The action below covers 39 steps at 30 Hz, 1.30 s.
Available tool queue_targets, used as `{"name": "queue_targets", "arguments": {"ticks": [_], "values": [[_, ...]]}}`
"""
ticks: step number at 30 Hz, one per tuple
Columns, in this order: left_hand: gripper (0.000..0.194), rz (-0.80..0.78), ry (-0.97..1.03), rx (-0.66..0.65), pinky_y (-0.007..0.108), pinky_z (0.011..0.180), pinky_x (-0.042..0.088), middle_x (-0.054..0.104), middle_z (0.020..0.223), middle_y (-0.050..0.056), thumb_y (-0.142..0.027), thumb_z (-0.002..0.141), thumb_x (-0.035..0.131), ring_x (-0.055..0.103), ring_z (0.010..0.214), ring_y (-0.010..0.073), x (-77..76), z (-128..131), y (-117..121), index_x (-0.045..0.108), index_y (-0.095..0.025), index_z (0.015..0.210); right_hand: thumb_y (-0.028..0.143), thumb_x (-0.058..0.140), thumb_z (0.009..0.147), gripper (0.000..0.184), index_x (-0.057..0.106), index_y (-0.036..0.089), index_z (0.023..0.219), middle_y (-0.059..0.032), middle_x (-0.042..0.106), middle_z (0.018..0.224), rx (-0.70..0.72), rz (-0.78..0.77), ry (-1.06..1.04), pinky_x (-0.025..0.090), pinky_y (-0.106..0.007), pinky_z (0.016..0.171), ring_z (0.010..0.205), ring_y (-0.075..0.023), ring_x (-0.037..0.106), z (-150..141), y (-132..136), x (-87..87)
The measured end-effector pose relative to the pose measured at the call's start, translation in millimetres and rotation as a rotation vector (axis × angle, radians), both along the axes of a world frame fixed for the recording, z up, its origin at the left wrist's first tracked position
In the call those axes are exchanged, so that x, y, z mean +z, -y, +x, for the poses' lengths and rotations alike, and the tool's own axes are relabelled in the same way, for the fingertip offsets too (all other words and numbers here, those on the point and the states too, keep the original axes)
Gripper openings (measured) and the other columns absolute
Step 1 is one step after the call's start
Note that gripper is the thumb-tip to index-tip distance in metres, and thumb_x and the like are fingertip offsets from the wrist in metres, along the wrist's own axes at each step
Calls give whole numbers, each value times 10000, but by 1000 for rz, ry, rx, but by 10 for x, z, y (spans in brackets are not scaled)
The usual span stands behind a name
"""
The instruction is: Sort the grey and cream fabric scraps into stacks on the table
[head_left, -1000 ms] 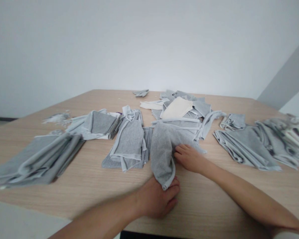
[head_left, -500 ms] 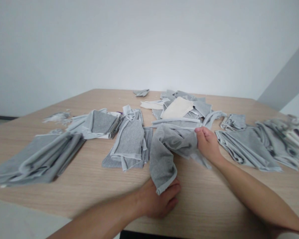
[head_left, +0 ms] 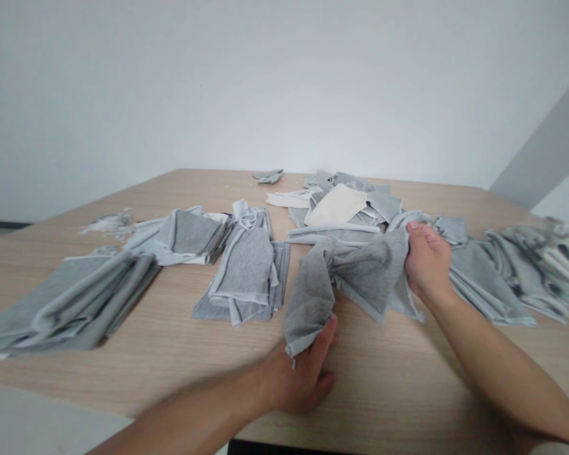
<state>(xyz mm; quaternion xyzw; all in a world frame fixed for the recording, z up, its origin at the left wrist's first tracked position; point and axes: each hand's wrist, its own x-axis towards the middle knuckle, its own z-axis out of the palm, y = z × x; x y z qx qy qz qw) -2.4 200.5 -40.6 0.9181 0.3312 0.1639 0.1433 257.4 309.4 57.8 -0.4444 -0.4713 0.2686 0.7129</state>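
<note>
In the head view, my right hand point(head_left: 427, 259) is closed on the upper right edge of a grey fabric piece point(head_left: 365, 272), pinching it between thumb and fingers and raising that side off the table. The piece hangs in loose folds towards the left. My left hand point(head_left: 301, 376) is low by the tabletop, beneath the lower left end of the fabric. Its thumb and a finger are spread apart, and a finger touches the cloth. The drape hides the rest of its fingers. Just left is a stack of grey pieces point(head_left: 246, 272) with pale edges.
On the wooden table point(head_left: 171, 354), folded grey cloths point(head_left: 85, 291) lie at left, with another stack point(head_left: 194, 234) behind. A loose heap topped by a cream piece point(head_left: 339, 203) is beyond the hands. Further grey piles point(head_left: 488, 278) are at right. White scraps point(head_left: 109, 222) lie far left.
My right hand has moved right and slightly up, drawing the fabric wider. My left hand stays low, its finger now showing against the cloth's edge.
</note>
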Motion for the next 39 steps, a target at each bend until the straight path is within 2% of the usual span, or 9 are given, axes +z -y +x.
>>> {"name": "queue_targets", "arguments": {"ticks": [4, 8, 13, 16, 19, 24, 33, 36, 39], "values": [[1009, 24, -3, -2, 486, 1058, 418, 524, 1376, 118, -219, 805, 561, 431, 1309, 313, 8, 0, -6, -191, -202, 1478, 501, 629, 809, 347, 530, 195, 677, 64, 442, 539, 0, 3, -8, 282, -222, 450, 476, -95, 381, 15, 0, 12], [967, 96, 11, 22, 503, 1059, 419, 463, 1424, 155, -235, 808, 550, 416, 1325, 331, -47, -8, -4, -133, -188, 1491, 502, 648, 785, 356, 531, 192, 657, 65, 447, 533, -52, -1, -21, 282, -228, 451, 472, -95, 381, 70, -45, 25], [885, 138, 52, 31, 433, 1056, 446, 418, 1463, 162, -211, 825, 517, 439, 1324, 284, -61, -14, 7, -50, -164, 1504, 506, 635, 779, 366, 500, 195, 642, 70, 432, 531, -102, 12, -70, 269, -232, 447, 471, -95, 371, 175, -150, 27], [841, 193, 81, 20, 415, 1076, 427, 352, 1503, 176, -146, 823, 491, 355, 1383, 273, 2, -15, 3, -3, -121, 1503, 492, 615, 791, 347, 493, 198, 653, 62, 454, 561, -126, 29, -79, 292, -234, 455, 493, -103, 405, 242, -214, 3], [796, 302, 115, 44, 483, 1104, 373, 326, 1511, 190, -129, 815, 488, 245, 1429, 303, 52, -14, -17, 73, -99, 1494, 464, 586, 812, 324, 477, 201, 655, 58, 455, 573, -145, 48, -56, 322, -235, 473, 509, -108, 420, 301, -264, -24], [746, 407, 94, 198, 601, 1111, 256, 294, 1518, 198, -146, 800, 496, 164, 1444, 352, 58, 0, -43, 176, -125, 1474, 430, 562, 820, 293, 473, 202, 658, 55, 436, 576, -208, 69, -35, 347, -236, 491, 529, -113, 428, 371, -307, -42], [780, 431, 58, 441, 584, 1107, 261, 157, 1557, 216, -148, 802, 497, 101, 1450, 371, 59, 43, -58, 129, -109, 1488, 393, 587, 804, 280, 477, 198, 636, 63, 462, 575, -220, 36, -105, 337, -233, 483, 516, -106, 435, 419, -330, -46], [777, 405, 49, 500, 548, 1080, 322, 163, 1556, 224, -141, 800, 498, 169, 1433, 373, 66, 49, -87, 140, -100, 1487, 375, 586, 799, 258, 495, 196, 637, 63, 475, 562, -213, 5, -96, 328, -234, 473, 502, -108, 428, 432, -350, -56], [704, 363, -21, 578, 527, 984, 407, 222, 1543, 217, -135, 828, 473, 353, 1344, 373, 98, 53, -113, 208, -123, 1480, 372, 591, 791, 243, 518, 198, 637, 56, 483, 542, -184, -71, -50, 309, -242, 459, 484, -113, 410, 432, -355, -63]]}}
